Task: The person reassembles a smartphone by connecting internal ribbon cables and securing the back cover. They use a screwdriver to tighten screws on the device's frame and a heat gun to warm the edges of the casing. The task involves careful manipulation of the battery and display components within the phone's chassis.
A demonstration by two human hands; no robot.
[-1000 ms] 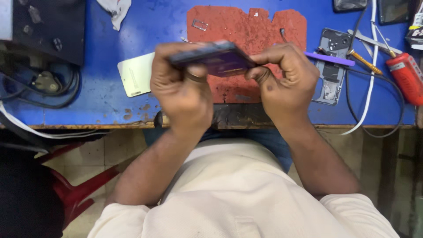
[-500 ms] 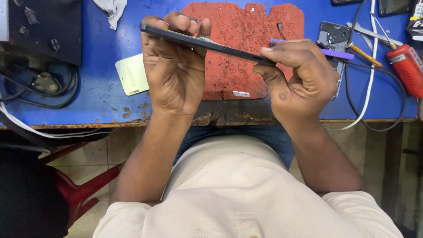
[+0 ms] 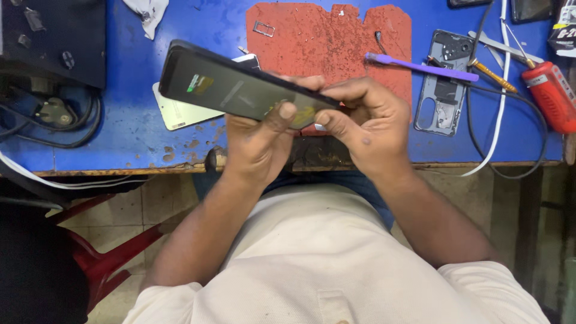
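A dark phone (image 3: pixel 240 89) is held tilted above the blue table (image 3: pixel 120 138), its free end jutting up and left over a pale back cover (image 3: pixel 180 111); the left hand (image 3: pixel 258 147) grips it from beneath, thumb pressed on its screen. The right hand (image 3: pixel 372 129) pinches the phone's right end, fingers closed on that edge, above the red mat (image 3: pixel 336 42); a purple tool (image 3: pixel 420 66) lies further right.

bare blue bench (image 3: pixel 198 36) at left, tools (image 3: pixel 492 75) crowding right
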